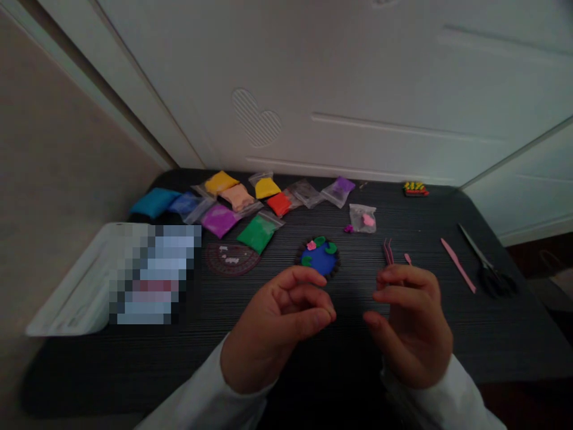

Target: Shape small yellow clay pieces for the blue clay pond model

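Pinched nearly closed, the left hand [277,328] brings its thumb tip up to the curled fingers; from where I stand I cannot tell whether something tiny is between them. Across from it, the right hand [414,328] holds a loose curl, thumb apart from the fingers, with nothing visible in the gap. Both hands hang over the near middle of the table, palms turned toward each other, the wrists coming in from the near edge in white sleeves [201,391].

Just beyond the left hand's fingers lies a round blue piece [322,260] with a dark rim, green leaves and a pink flower on it. Tweezers [388,252] lie just past the right hand.

Dark and finely lined, the table [179,370] has rounded far corners. Bags of coloured clay [258,232] spread over its far left and middle, and a white tray [71,292] sits at the left. Scissors [483,263] lie at the right, beside a pink knife [459,266]. Behind the table stands a white panel [358,71] with a raised, ribbed heart [256,118]. The light is dim.
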`<state>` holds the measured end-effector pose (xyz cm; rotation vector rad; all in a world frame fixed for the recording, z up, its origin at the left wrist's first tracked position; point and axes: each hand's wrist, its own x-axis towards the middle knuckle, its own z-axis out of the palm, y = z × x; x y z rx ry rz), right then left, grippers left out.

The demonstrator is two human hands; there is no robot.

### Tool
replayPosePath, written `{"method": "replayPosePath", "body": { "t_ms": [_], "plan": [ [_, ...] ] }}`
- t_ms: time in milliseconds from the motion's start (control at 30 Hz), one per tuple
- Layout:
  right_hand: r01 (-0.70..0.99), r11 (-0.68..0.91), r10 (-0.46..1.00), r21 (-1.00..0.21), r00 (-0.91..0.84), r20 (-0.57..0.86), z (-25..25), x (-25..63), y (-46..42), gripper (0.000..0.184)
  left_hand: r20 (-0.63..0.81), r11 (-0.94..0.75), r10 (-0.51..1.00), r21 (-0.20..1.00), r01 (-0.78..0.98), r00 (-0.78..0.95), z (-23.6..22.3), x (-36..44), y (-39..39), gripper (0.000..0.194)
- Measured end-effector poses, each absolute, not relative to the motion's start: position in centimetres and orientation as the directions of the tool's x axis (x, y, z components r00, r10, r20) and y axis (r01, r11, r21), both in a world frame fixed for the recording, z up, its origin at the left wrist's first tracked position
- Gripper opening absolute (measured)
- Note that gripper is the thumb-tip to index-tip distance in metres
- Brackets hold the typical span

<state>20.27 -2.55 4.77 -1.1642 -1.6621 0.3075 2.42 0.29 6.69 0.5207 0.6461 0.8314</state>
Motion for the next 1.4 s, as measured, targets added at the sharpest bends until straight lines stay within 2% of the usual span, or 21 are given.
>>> {"method": "replayPosePath", "body": {
  "t_ms": [67, 200, 400, 533, 667, 867, 1133, 1233, 1400],
  "plan": [
    [0.558, 0.482, 0.818, -0.675, -0.011, 0.575, 4.6, 20.5, -2.7, 0.024, -0.311, 0.564, 0.806, 0.661, -0.495, 0.503, 6.5, 2.2, 0.4, 0.031],
    [0.566, 0.454, 0.848, -0.688, -0.039, 0.528, 4.6, 20.4, -2.9, 0.024, -0.343, 0.568, 0.8, 0.698, -0.436, 0.493, 6.4, 2.1, 0.3, 0.025],
    [0.539, 0.501, 0.844, -0.677, -0.13, 0.521, 5.7, 19.1, -3.1, 0.026, -0.424, 0.608, 0.783, 0.677, -0.415, 0.455, 6.4, 2.8, 0.2, 0.021],
    [0.561, 0.466, 0.864, -0.684, -0.125, 0.487, 6.2, 18.9, -3.3, 0.024, -0.47, 0.596, 0.79, 0.737, -0.318, 0.393, 6.6, 3.0, 0.1, 0.024],
    [0.601, 0.442, 0.882, -0.666, -0.156, 0.445, 6.5, 19.1, -3.2, 0.02, -0.454, 0.554, 0.773, 0.823, -0.124, 0.442, 6.7, 2.5, 0.0, 0.025],
    [0.646, 0.499, 0.859, -0.578, -0.281, 0.428, 6.9, 19.4, -3.2, 0.017, -0.369, 0.343, 0.809, 0.929, 0.142, 0.458, 7.5, 2.0, 0.1, 0.029],
    [0.662, 0.525, 0.841, -0.535, -0.308, 0.444, 6.4, 19.2, -2.9, 0.011, -0.336, 0.288, 0.82, 0.942, 0.173, 0.464, 7.2, 1.9, 0.0, 0.031],
    [0.644, 0.495, 0.861, -0.584, -0.273, 0.429, 6.2, 19.0, -2.9, 0.01, -0.349, 0.292, 0.814, 0.937, 0.191, 0.465, 7.2, 1.8, 0.2, 0.031],
    [0.519, 0.342, 0.94, -0.784, -0.169, 0.298, 5.9, 19.0, -3.2, 0.012, -0.432, 0.368, 0.768, 0.902, 0.226, 0.474, 7.8, 1.6, 0.7, 0.03]
  ]
}}
